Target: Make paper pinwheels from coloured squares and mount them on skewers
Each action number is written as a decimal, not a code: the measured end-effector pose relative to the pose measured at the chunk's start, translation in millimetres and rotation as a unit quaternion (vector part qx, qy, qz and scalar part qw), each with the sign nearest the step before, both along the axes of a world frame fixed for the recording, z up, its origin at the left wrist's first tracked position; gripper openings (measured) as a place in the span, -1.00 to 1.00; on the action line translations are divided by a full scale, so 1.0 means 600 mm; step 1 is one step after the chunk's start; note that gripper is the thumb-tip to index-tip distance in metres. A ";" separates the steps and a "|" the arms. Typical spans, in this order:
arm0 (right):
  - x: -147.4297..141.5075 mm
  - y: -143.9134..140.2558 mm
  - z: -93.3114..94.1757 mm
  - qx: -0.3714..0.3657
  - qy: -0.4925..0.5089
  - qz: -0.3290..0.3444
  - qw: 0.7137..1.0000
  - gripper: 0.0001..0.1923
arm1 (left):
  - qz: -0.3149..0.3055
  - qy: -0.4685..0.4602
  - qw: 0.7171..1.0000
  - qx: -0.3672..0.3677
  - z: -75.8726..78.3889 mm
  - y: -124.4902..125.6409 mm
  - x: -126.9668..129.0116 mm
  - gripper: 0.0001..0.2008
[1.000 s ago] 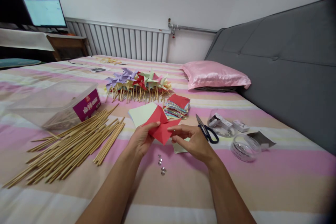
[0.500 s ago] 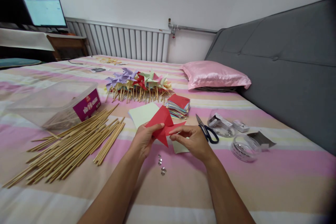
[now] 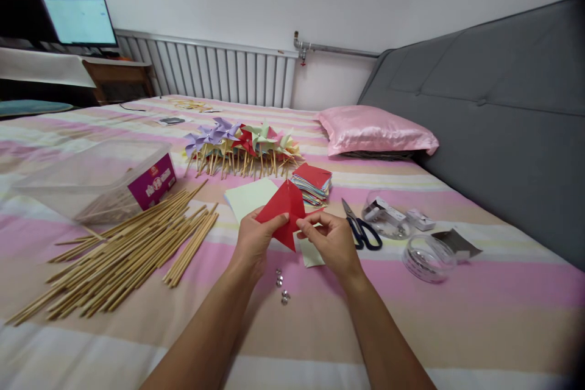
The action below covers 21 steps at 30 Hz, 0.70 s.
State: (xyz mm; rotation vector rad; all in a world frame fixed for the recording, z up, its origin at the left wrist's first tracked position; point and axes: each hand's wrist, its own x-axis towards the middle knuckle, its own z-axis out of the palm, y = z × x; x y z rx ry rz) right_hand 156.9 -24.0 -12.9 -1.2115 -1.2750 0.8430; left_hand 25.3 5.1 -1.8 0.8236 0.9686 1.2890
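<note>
A red paper piece (image 3: 287, 204) with cut, folded points is held up above the bed. My left hand (image 3: 256, 241) grips its left side, thumb pressed on the front. At its right side, my right hand (image 3: 331, 241) pinches a corner of the paper near the middle. Pale green sheets (image 3: 249, 198) lie behind my left hand, and a small pale green piece (image 3: 312, 254) is partly hidden by my right hand. A stack of coloured paper squares (image 3: 313, 180), red on top, sits just beyond. Several small shiny metal pieces (image 3: 280, 280) rest on the bedspread between my forearms.
Black-handled scissors (image 3: 363, 231) lie right of my right hand, near a round clear container (image 3: 428, 259). On the left are many wooden sticks (image 3: 132, 256) and a clear plastic tub (image 3: 105, 164). Finished paper pinwheels (image 3: 244, 143) stand grouped behind; a pink pillow (image 3: 375, 128) is farther right.
My right hand has moved slightly left and brought a point of the red paper in toward its middle. The left hand keeps its hold.
</note>
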 end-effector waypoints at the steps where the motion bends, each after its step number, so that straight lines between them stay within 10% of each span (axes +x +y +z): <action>1: -0.002 0.002 -0.003 -0.002 0.001 -0.007 1.000 -0.72 | 0.001 0.002 1.000 0.000 0.000 0.000 0.000 -0.67; 21: -0.018 0.000 -0.007 0.005 0.007 -0.084 0.996 -0.68 | -0.019 -0.021 0.999 0.019 0.000 -0.007 0.006 -0.70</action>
